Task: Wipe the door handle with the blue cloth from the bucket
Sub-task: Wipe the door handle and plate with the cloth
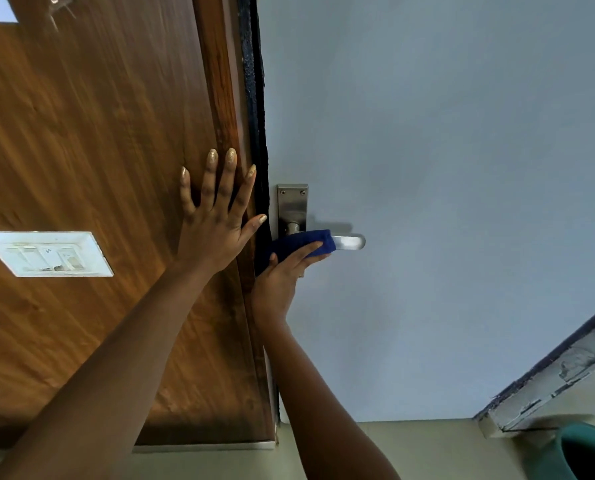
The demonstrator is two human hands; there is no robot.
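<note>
A silver lever door handle [349, 242] sticks out to the right from its steel backplate [292, 202] on the pale blue door [445, 168]. The blue cloth [299, 244] is wrapped over the inner half of the lever, and only the lever's rounded tip shows. My right hand [282, 282] comes up from below and grips the cloth around the handle. My left hand [216, 216] lies flat with fingers spread on the brown wooden panel [81, 150], just left of the dark door edge. The green bucket [587, 452] is at the bottom right corner.
A white switch plate [47, 253] is set in the wooden panel at the left. A black seal strip [254, 98] runs down between the panel and the door. A chipped white frame [548, 375] slants in at the lower right above the beige floor [427, 452].
</note>
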